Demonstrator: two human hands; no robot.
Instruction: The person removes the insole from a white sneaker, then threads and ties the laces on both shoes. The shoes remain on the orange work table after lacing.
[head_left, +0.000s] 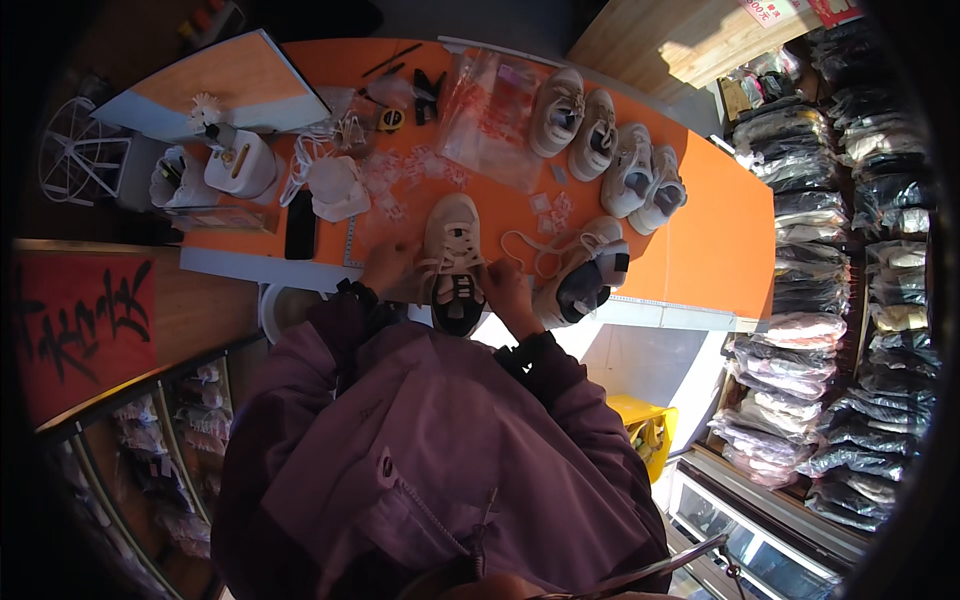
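Observation:
A pale sneaker (453, 232) with a dark insole lies before me at the table's front edge, toe pointing away. Its white shoelace (459, 262) runs through the upper eyelets and spreads to both sides near the tongue. To the shoe's right, my right hand (508, 289) pinches near the collar, apparently on a lace end. My left hand (390, 266) is on the other side, fingers curled; whether it grips the lace is too blurred to see. Further right rests a second pale sneaker (574, 289), tilted, its lace (525, 244) trailing loosely over the orange tabletop (720, 240).
Several pale sneakers (630, 169) stand at the back right beside clear plastic bags (487, 120). Small packets (551, 212) are scattered about. A black phone (301, 225), a tape measure (391, 119) and a white tissue box (241, 166) are leftward. Bagged items (806, 285) fill the right-hand shelves.

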